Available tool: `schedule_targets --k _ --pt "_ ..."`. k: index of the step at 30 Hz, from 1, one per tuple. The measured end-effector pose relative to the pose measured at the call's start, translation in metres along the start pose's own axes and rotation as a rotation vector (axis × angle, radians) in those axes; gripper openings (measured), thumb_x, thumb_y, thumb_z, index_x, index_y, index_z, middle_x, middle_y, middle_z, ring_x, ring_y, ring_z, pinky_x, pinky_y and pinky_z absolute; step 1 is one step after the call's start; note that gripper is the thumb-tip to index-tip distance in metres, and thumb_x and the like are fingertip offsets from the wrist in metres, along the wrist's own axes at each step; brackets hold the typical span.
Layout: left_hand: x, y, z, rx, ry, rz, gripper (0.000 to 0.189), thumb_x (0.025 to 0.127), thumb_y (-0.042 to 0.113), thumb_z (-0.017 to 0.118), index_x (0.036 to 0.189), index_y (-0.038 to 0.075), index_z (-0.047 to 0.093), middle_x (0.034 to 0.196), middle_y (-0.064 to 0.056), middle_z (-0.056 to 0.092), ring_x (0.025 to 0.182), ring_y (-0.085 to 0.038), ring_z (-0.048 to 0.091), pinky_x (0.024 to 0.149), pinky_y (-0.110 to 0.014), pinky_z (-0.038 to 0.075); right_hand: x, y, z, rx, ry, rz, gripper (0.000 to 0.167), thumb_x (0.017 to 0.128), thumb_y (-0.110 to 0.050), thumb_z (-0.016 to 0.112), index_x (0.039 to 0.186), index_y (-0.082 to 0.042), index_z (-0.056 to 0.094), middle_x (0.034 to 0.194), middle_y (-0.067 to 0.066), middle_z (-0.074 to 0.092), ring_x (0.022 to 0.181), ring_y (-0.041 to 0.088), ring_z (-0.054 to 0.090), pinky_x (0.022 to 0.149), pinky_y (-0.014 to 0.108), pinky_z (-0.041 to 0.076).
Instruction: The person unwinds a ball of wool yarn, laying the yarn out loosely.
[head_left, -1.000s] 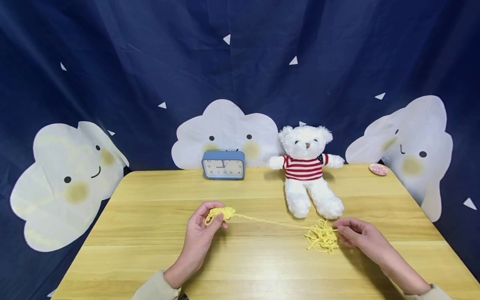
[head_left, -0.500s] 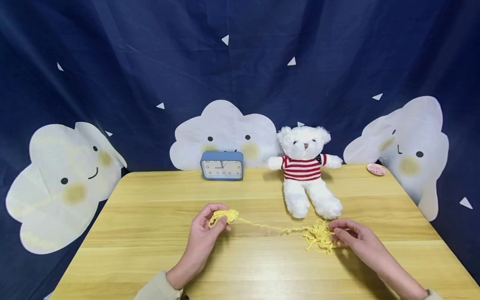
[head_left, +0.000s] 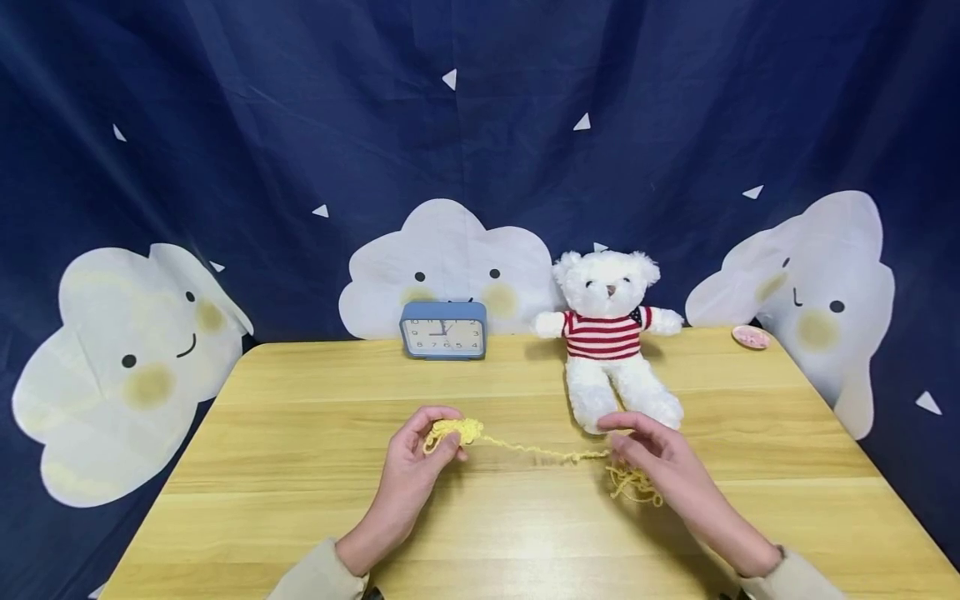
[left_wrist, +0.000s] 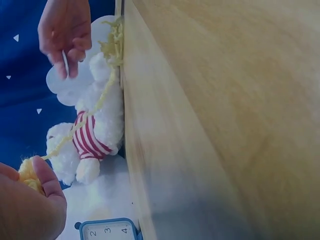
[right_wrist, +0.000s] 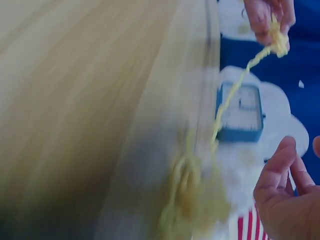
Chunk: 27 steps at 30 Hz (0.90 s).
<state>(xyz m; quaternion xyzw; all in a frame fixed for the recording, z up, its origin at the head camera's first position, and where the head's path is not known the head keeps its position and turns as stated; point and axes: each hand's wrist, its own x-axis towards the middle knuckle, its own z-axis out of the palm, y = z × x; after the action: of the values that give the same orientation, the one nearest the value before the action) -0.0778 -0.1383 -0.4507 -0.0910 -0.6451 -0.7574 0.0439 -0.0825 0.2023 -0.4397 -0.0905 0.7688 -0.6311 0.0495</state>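
Observation:
My left hand (head_left: 411,467) pinches a small bundle of yellow yarn (head_left: 459,430) between thumb and fingers, raised over the table. From that bundle a single yarn strand (head_left: 528,450) runs right to a loose, looped yarn pile (head_left: 633,485) lying on the tabletop. In the head view my right hand (head_left: 667,467) overlaps the pile and hides part of it. The right wrist view shows the right fingers (right_wrist: 280,167) relaxed and apart, with no yarn between them, beside the strand.
A white teddy bear (head_left: 607,337) in a striped shirt sits at the back of the wooden table (head_left: 300,383), just behind the pile. A blue alarm clock (head_left: 444,331) stands to its left. A small pink oval item (head_left: 751,337) lies at the back right corner.
My right hand has let go of the yarn at the pile's right side and moved left over it. The strand has slackened from taut. My left hand has shifted slightly right with its bundle.

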Motion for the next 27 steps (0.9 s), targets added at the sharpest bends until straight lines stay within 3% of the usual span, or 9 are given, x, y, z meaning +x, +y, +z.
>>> schedule_targets --k 4,9,14,18,21,24,27 --pt "0.002 0.001 0.000 0.005 -0.007 0.000 0.026 0.101 -0.007 0.070 0.125 -0.015 0.063 0.122 -0.019 0.062 0.086 -0.022 0.069 0.082 -0.028 0.065 0.009 -0.007 0.022 0.068 -0.107 -0.048 0.033 0.110 -0.008 0.063 0.140 0.003 0.065 0.106 0.027 0.070 0.093 0.028 0.071 0.082 0.034 0.064" --pt "0.002 0.002 0.001 0.005 -0.005 -0.009 0.026 0.101 -0.007 0.070 0.124 -0.016 0.063 0.121 -0.018 0.063 0.087 -0.021 0.069 0.081 -0.027 0.065 0.017 -0.011 0.043 0.119 -0.165 -0.065 0.035 0.108 -0.008 0.065 0.141 0.004 0.064 0.103 0.028 0.069 0.089 0.028 0.070 0.080 0.033 0.064" --pt "0.001 0.004 0.000 0.005 0.000 -0.016 0.023 0.101 -0.007 0.070 0.123 -0.011 0.066 0.121 -0.022 0.062 0.087 -0.022 0.069 0.081 -0.028 0.065 0.022 -0.016 0.062 0.149 -0.221 0.008 0.043 0.104 -0.007 0.070 0.144 0.004 0.060 0.106 0.024 0.072 0.094 0.028 0.071 0.086 0.033 0.063" --pt "0.001 0.004 0.000 -0.001 -0.006 -0.013 0.024 0.101 -0.007 0.070 0.124 -0.011 0.066 0.121 -0.021 0.063 0.091 -0.023 0.068 0.082 -0.028 0.065 0.026 -0.017 0.080 0.184 -0.270 0.022 0.046 0.101 -0.004 0.072 0.144 0.007 0.059 0.097 0.013 0.073 0.089 0.022 0.070 0.083 0.029 0.061" --pt "0.000 0.004 0.001 -0.005 -0.007 -0.006 0.024 0.101 -0.007 0.070 0.123 -0.012 0.065 0.120 -0.019 0.064 0.093 -0.023 0.066 0.082 -0.029 0.065 0.029 -0.017 0.093 0.209 -0.309 0.026 0.044 0.102 -0.004 0.073 0.142 0.009 0.060 0.095 0.014 0.072 0.083 0.019 0.069 0.082 0.030 0.062" --pt "-0.002 0.004 0.001 -0.009 -0.008 -0.001 0.025 0.101 -0.008 0.070 0.123 -0.014 0.064 0.119 -0.018 0.064 0.094 -0.021 0.066 0.082 -0.030 0.065 0.031 -0.019 0.102 0.214 -0.340 0.064 0.041 0.104 -0.009 0.073 0.140 0.009 0.061 0.107 0.021 0.073 0.088 0.022 0.072 0.084 0.033 0.064" --pt "-0.002 0.003 0.001 -0.014 -0.015 0.009 0.025 0.101 -0.007 0.070 0.123 -0.015 0.063 0.117 -0.018 0.064 0.093 -0.020 0.066 0.081 -0.029 0.065 0.033 -0.021 0.107 0.236 -0.346 0.101 0.038 0.105 -0.012 0.073 0.136 0.010 0.063 0.108 0.019 0.074 0.088 0.019 0.071 0.080 0.030 0.064"
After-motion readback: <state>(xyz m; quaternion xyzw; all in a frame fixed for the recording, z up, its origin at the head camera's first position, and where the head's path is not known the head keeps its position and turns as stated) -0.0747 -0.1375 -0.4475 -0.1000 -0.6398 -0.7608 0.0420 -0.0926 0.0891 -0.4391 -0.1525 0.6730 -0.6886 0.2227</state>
